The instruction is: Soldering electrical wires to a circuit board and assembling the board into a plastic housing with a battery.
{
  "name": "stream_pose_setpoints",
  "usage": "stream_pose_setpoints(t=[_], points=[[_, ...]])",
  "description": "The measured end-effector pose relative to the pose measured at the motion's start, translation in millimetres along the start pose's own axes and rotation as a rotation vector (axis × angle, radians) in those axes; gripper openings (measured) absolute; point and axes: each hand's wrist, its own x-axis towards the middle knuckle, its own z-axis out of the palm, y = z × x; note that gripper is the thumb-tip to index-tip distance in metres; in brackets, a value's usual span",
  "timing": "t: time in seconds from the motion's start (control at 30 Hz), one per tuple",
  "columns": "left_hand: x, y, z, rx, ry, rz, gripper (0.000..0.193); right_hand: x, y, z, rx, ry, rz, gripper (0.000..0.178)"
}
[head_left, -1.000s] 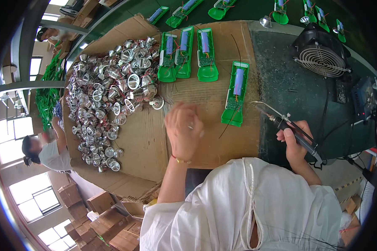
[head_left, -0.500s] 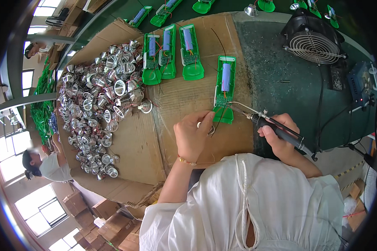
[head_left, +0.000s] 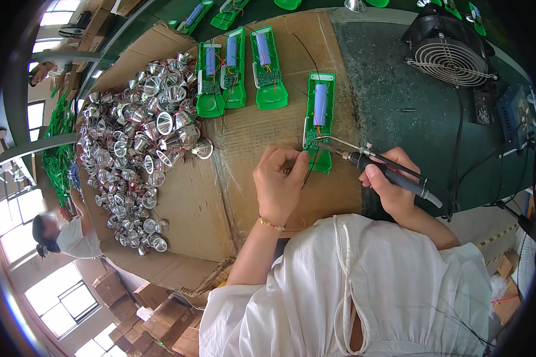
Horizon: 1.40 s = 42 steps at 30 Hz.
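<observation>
In front of me a green plastic casing [head_left: 321, 160] lies upright on the cardboard, holding a purple cylindrical battery [head_left: 320, 104] and a small green circuit board [head_left: 312, 141]. My right hand [head_left: 393, 181] grips a soldering iron [head_left: 393, 174], with a thin metal tube along its top; the tip meets the board. My left hand [head_left: 278, 181] is closed, thumb and finger pinched at the casing's lower left edge. Thin dark wires pass by those fingertips; what they pinch is too small to make out.
A cardboard box holds a heap of silver reflector cups [head_left: 143, 137] at left. More filled green casings [head_left: 270, 68] lie beyond it. On the green bench stand a black fan [head_left: 449, 62] and a blue soldering station [head_left: 515, 113]. Another person [head_left: 71, 235] sits at far left.
My left hand has turned slightly, its thumb now up against the casing's edge. The iron's tip stays at the board. The whole view has shifted a little.
</observation>
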Motion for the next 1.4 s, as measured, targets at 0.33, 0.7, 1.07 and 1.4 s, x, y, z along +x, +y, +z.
stream_pose_setpoints(t=[0.33,0.7,1.07,1.4], points=[[-0.1,-1.9,1.0,-0.009,0.005,0.028,0.011,-5.0,-13.7,-4.0,0.077,0.051,0.011,0.015],[-4.3,-0.1,0.3,0.453,0.086,0.547,0.017,-8.0,-11.9,-12.3,0.049,0.043,0.000,0.015],[2.1,-1.0,8.2,0.074,0.013,0.105,0.008,-8.4,-7.6,-15.3,-0.068,-0.057,-0.058,0.014],[6.3,-0.1,12.4,0.116,0.000,0.145,0.008,-7.6,-10.4,-12.1,-0.099,-0.070,-0.040,0.013]])
